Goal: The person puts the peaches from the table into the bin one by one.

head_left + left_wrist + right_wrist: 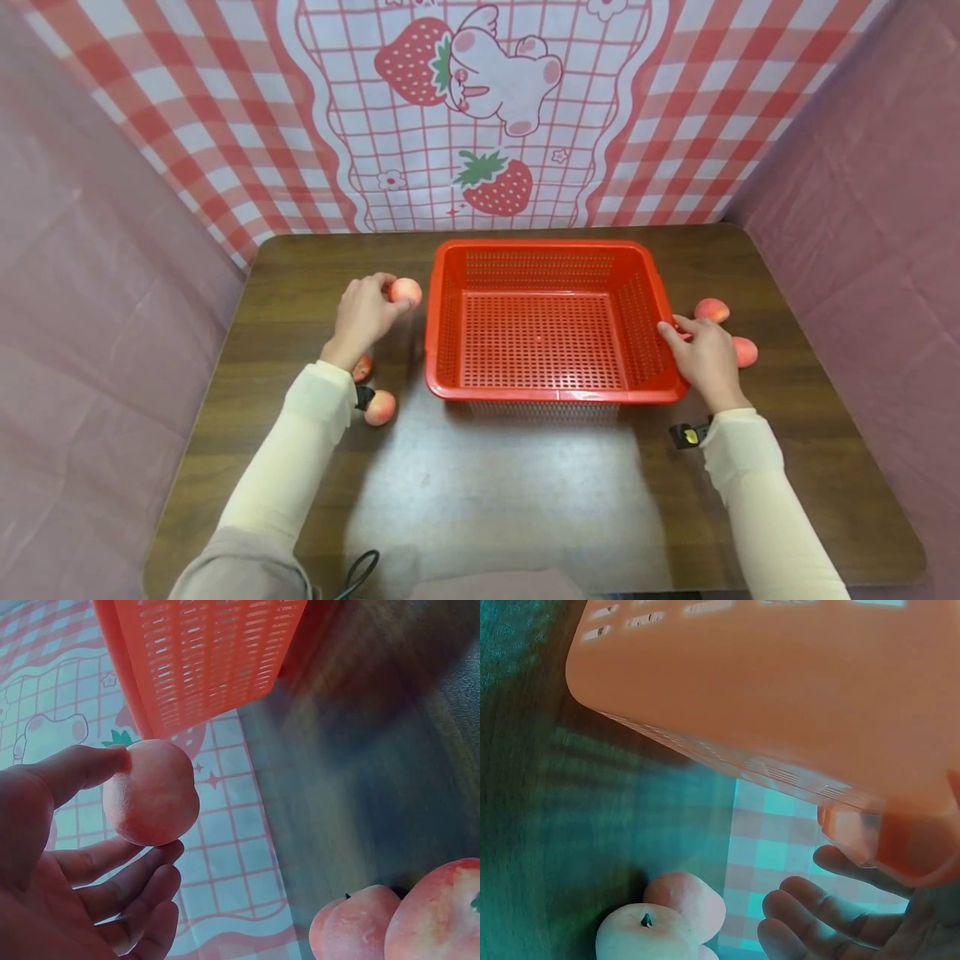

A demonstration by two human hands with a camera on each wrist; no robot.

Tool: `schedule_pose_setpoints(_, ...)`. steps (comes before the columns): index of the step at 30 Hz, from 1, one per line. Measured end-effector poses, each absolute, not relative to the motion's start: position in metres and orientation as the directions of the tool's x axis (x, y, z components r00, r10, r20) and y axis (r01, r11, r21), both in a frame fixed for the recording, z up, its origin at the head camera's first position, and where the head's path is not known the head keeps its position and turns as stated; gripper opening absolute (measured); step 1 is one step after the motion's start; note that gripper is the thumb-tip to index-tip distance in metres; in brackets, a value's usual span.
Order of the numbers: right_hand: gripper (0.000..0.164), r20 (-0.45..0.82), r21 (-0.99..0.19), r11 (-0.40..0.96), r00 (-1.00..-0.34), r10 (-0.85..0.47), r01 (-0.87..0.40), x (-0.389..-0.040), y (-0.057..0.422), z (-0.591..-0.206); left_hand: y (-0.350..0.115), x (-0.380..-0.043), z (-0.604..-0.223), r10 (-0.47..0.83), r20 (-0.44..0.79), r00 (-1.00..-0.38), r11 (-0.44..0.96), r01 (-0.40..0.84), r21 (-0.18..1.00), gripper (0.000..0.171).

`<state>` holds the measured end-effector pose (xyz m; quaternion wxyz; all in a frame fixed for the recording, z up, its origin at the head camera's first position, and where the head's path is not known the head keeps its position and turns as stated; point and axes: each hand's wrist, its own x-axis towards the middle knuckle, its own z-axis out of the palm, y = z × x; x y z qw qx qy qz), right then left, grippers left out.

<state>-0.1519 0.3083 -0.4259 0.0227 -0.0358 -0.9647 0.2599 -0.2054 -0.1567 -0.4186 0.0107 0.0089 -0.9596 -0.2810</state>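
Note:
A peach (406, 292) with a soft cleft is pinched between the thumb and fingers of my left hand (363, 312), just left of a red plastic basket (536, 333). The left wrist view shows this peach (152, 793) below the basket's slotted side (210, 660). My right hand (705, 358) grips the basket's right rim, thumb on top and fingers underneath. In the right wrist view those fingers (825, 907) curl below the projecting handle (855, 836). Inside, the basket holds nothing.
Two round pinkish fruits, one a near fruit (380, 407), lie by my left wrist. More fruits, including a far fruit (712, 311), lie right of the basket. Behind the wooden table (525, 500) hangs a checked strawberry cloth (480, 125). A black cable (363, 571) loops at the front edge.

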Motion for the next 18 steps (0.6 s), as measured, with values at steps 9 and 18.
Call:
schedule_pose_setpoints(9, 0.056, 0.033, -0.515, 0.855, -0.995, 0.09, 0.06, -0.153, 0.307, -0.426, -0.157, -0.208, -0.412, -0.018, 0.043, -0.999, 0.842, 0.008, 0.539, 0.051)
schedule_pose_setpoints(18, 0.053, 0.051, -0.525, 0.848, -0.992, 0.119, 0.074, -0.153, 0.306, -0.424, -0.153, -0.211, -0.404, -0.024, 0.056, -0.998, 0.822, 0.012, 0.57, 0.051)
